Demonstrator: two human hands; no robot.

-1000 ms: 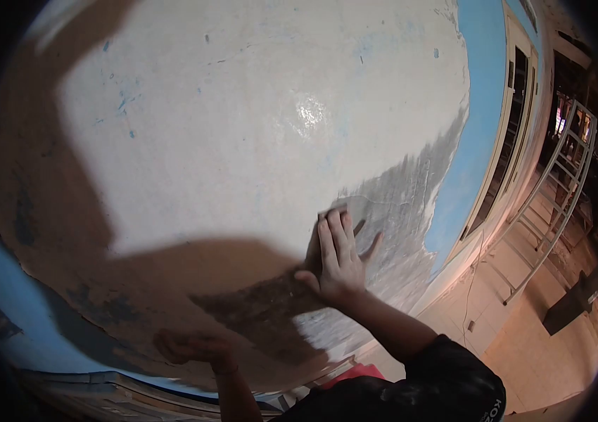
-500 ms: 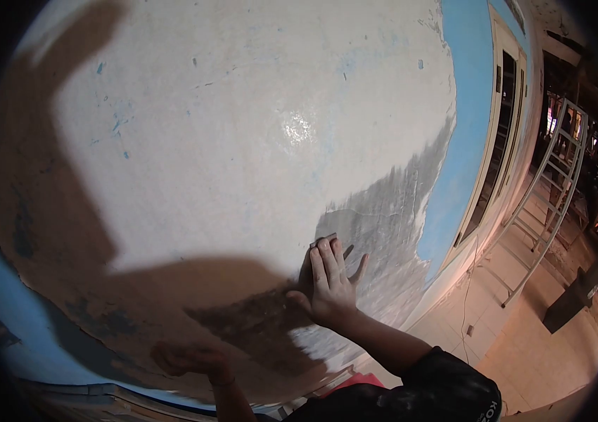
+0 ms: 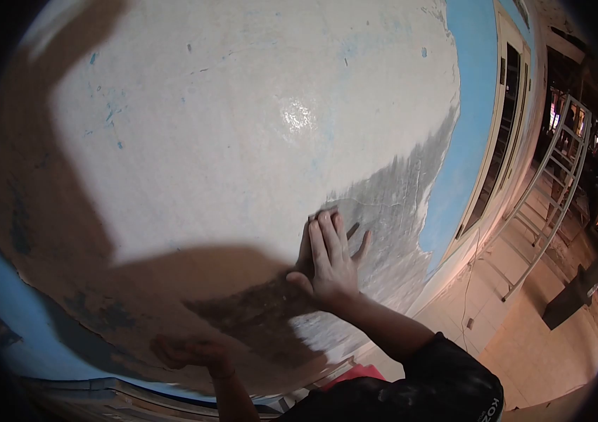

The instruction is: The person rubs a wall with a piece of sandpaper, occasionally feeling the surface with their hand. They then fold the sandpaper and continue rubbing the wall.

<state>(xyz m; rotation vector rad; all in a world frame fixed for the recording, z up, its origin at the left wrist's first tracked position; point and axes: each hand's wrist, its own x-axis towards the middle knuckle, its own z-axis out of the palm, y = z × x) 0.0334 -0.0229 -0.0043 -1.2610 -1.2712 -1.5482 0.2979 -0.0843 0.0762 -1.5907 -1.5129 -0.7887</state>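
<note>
- Higher along the grey patch (image 3: 397, 186) than half a second ago: the right hand (image 3: 334, 276).
- Left of the patch, lower: left hand (image 3: 190, 352), curled; cannot tell whether it grasps anything.
- At the patch's left edge: flat dark piece (image 3: 316, 216), pressed beneath the outspread right hand.

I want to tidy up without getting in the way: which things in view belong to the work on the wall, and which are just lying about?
In the job:
right hand
small pad, mostly hidden under its fingers
patchy wall

Apparently just lying about:
metal ladder
dark block
pink item, too hidden to identify
</note>
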